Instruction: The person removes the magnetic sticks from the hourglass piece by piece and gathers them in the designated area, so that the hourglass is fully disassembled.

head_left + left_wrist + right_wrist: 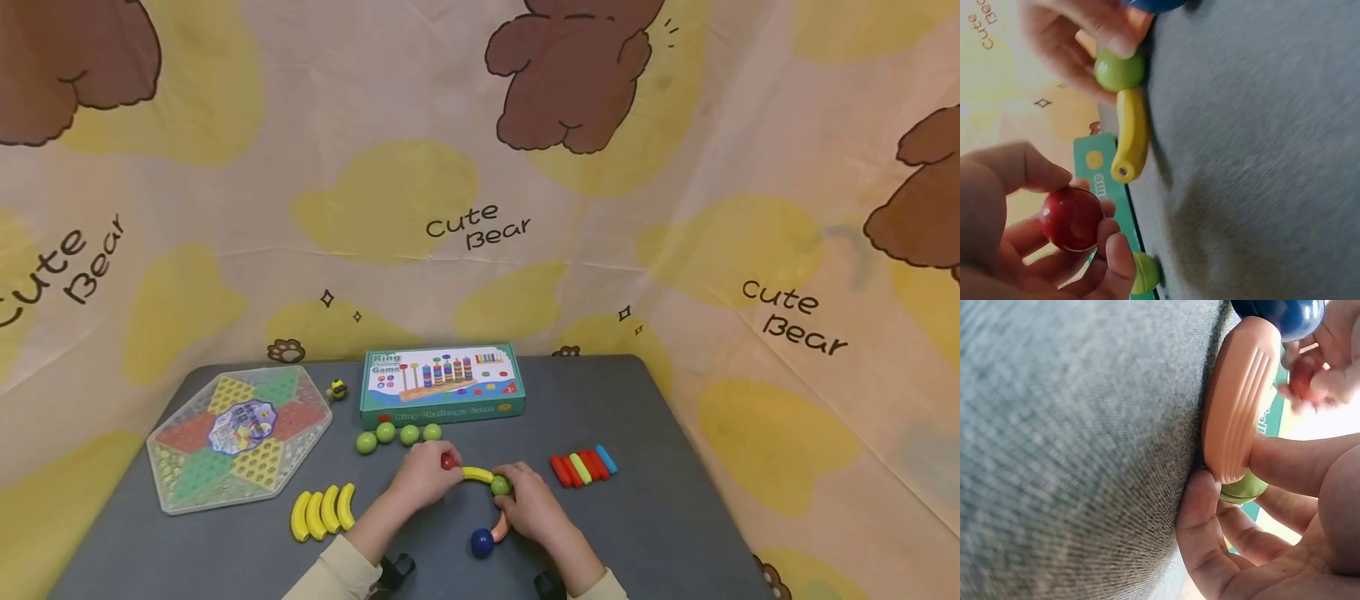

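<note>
My left hand holds a glossy red ball between thumb and fingers, in the air. Beyond it in the left wrist view, a curved yellow piece points a holed end toward that hand. The other end of the yellow piece meets a green ball. My right hand grips this green ball where it meets a ridged orange curved piece, its thumb against the orange piece's side. A dark blue ball sits at the orange piece's far end, so these parts form a bent chain on the grey tabletop.
Left of the hands lie several yellow curved pieces. Behind are several green balls, a Ring Challenge Game box and a small bee figure. A hexagonal game board lies far left, coloured sticks at right.
</note>
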Demonstrator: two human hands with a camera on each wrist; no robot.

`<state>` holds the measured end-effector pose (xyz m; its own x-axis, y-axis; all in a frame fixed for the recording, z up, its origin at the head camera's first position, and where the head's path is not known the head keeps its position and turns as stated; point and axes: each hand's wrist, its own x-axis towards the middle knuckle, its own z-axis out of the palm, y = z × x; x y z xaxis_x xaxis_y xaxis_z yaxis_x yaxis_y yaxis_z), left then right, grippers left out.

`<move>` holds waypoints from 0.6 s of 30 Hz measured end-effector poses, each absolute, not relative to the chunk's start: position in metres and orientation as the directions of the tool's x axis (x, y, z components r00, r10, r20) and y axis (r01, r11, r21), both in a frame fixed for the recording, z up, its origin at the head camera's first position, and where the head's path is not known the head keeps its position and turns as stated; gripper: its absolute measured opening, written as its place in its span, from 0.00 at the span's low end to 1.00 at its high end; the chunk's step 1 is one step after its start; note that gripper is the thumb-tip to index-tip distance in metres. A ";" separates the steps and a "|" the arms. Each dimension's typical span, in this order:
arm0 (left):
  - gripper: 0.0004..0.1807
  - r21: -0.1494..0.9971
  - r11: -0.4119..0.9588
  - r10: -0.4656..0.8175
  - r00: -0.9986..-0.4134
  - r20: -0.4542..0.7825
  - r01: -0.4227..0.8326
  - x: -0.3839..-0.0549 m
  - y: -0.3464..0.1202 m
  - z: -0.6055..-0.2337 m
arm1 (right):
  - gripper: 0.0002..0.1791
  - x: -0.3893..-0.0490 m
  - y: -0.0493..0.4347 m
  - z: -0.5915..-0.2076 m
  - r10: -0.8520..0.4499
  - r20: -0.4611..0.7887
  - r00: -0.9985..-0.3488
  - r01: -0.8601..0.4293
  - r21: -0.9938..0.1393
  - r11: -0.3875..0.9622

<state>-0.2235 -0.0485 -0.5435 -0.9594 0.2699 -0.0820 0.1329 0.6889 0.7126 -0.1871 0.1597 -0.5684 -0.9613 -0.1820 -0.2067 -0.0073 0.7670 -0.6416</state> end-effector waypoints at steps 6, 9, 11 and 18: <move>0.20 0.702 0.682 0.223 -0.973 0.067 0.205 -0.243 -0.047 -0.544 | 0.21 -0.188 0.161 -0.570 -0.189 -0.202 -0.961 -0.016 -0.643 0.766; 0.21 0.685 0.678 0.246 -0.961 0.129 0.266 -0.254 -0.046 -0.549 | 0.20 -0.188 0.161 -0.570 -0.190 -0.204 -0.960 -0.014 -0.645 0.764; 0.20 0.668 0.676 0.274 -0.948 0.162 0.310 -0.262 -0.045 -0.554 | 0.20 -0.187 0.161 -0.569 -0.192 -0.207 -0.959 -0.013 -0.647 0.762; 0.19 0.590 0.718 0.338 -0.926 0.169 0.370 -0.281 -0.041 -0.566 | 0.21 -0.186 0.158 -0.566 -0.190 -0.208 -0.960 -0.009 -0.650 0.760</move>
<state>-0.2805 -0.0407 -0.5662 -0.9259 0.3378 0.1694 0.3698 0.7178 0.5899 -0.1860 0.1582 -0.5660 -0.9596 -0.1898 -0.2076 -0.0095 0.7596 -0.6504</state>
